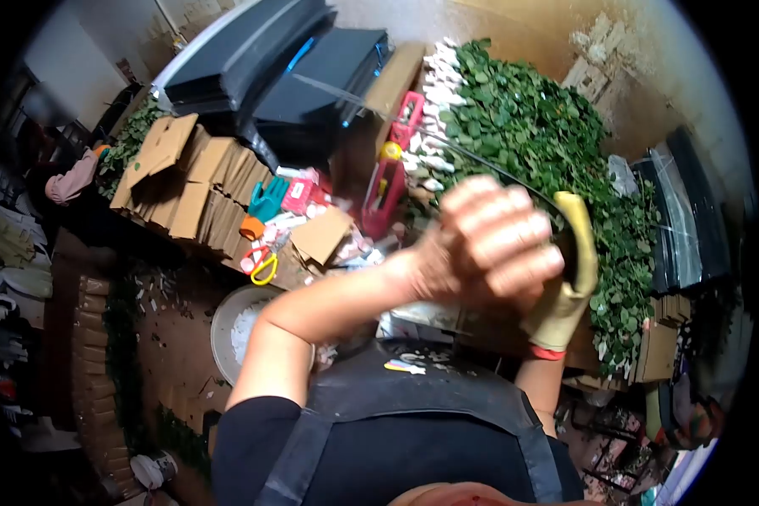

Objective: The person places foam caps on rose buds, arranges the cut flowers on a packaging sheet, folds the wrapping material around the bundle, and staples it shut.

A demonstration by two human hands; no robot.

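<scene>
My left hand (502, 240) is bare and blurred, its fingers curled closed in front of my chest; what they hold, if anything, is hidden. Just right of it, partly behind it, is my right hand (572, 282) in a yellowish glove with a red band at the wrist. One gloved edge points up, while its other fingers are hidden. A thin dark curved strip (514, 175) runs from the upper left towards the glove. Beyond both hands lies a large pile of leafy green stems (531, 110) with white-wrapped heads (441, 84) along its left edge.
Red tape dispensers (384, 192), yellow-handled scissors (265, 269), a green and orange glove (266, 198) and folded cardboard (211, 181) lie to the left. Black sheets (316, 93) are stacked behind. A round bin (221, 325) stands below; another person's pink sleeve (72, 179) shows far left.
</scene>
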